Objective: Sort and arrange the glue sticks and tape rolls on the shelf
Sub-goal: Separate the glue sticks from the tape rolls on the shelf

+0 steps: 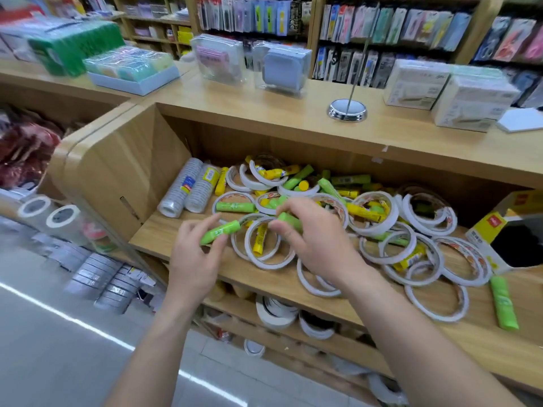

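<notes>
Two hands noted over the wooden shelf, head view. The left hand pinches a green glue stick between thumb and fingertips, near the shelf's front edge. The right hand grips a second green glue stick above jumbled white tape rolls and yellow glue sticks.

A stationery shop: wooden display shelves, hanging packaged goods, boxed stock on counters.
</notes>
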Demonstrator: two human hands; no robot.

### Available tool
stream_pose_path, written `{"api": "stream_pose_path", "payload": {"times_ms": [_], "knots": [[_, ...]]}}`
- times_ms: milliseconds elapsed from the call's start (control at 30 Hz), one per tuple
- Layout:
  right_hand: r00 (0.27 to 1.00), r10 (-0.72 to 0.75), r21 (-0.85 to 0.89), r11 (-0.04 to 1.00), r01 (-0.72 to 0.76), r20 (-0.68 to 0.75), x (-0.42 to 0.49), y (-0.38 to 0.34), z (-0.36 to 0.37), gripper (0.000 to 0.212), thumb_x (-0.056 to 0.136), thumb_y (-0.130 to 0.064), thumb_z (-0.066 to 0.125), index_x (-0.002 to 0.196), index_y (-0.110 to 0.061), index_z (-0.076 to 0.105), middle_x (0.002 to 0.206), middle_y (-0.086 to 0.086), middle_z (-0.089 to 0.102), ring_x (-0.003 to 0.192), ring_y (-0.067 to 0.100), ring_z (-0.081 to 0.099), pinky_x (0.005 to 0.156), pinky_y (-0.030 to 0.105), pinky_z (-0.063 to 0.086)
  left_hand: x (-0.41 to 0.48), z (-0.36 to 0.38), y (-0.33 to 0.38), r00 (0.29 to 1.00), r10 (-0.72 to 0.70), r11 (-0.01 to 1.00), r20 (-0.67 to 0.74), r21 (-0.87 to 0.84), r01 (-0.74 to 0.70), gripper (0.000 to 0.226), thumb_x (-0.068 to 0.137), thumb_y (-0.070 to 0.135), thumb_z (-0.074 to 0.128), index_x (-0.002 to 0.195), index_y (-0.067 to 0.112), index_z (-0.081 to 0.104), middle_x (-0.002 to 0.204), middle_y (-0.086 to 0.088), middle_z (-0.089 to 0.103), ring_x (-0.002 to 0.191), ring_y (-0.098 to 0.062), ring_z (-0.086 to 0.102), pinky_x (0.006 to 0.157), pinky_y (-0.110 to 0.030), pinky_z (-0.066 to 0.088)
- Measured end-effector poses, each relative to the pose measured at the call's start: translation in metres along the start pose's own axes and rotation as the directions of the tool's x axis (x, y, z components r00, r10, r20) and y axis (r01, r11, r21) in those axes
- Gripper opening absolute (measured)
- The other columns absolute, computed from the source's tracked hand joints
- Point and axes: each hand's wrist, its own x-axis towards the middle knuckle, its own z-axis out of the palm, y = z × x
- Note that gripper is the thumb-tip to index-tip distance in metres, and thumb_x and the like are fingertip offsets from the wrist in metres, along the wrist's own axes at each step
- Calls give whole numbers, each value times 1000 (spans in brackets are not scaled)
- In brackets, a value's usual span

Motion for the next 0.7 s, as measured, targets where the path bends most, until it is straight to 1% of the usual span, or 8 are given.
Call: {"api": "stream_pose_path", "payload": {"times_ms": [67,167,233,333,467,533,600,700], "knots": [[996,20,-157,988,-6,88,0,-8,27,46,95,-68,37,120,-32,52,110,-11,53,92,14,59,70,36,51,0,2,-6,997,-34,999,64,21,32,26,93,21,69,119,23,70,108,3,56,102,-7,55,95,-27,44],[994,-3,-321,946,39,111,-5,-7,52,67,79,-82,47,128,-36,46,115,-10,54,88,16,62,62,35,54,3,5,-7,989,-63,998,131,40,58,20,95,23,66,114,29,66,109,9,59,103,-4,55,93,-26,44],[995,-49,-389,918,80,89,-9,-2,57,67,77,-74,56,131,-36,46,114,-13,59,87,15,65,55,32,52,5,6,-8,982,-87,996,165,33,83,18,97,25,62,114,31,59,108,14,62,102,-3,56,84,-17,42],[995,-99,-427,899,93,7,-16,4,55,53,83,-62,60,127,-34,55,104,-12,65,82,14,66,48,30,49,12,7,-8,968,-138,989,212,-21,146,17,103,23,51,120,28,49,113,13,61,103,-2,55,77,-2,36],[995,-69,-456,890,27,-75,-27,9,47,48,79,-56,66,118,-30,67,93,-14,68,77,13,68,47,26,46,29,14,-4,945,-169,985,281,20,170,38,103,35,50,137,20,44,126,7,53,114,-9,50,93,-28,39],[995,-28,-457,889,-18,-95,-32,13,44,43,78,-56,65,111,-30,70,92,-13,69,77,12,68,48,27,47,33,21,0,937,-137,990,322,84,116,39,97,45,57,128,22,54,116,11,54,109,-10,51,88,-31,39],[996,7,-451,891,-45,-85,-37,18,40,37,79,-57,64,106,-32,70,92,-14,66,78,11,67,47,26,46,33,27,3,948,-100,993,302,91,76,26,93,44,63,111,26,61,103,11,58,100,-13,56,80,-30,40],[993,16,-455,888,-68,-118,-46,25,35,29,76,-54,69,95,-32,70,89,-15,65,76,11,65,49,21,35,35,32,5,954,-129,990,271,88,109,26,86,43,71,104,28,64,99,10,64,95,-14,59,77,-33,46]]}}
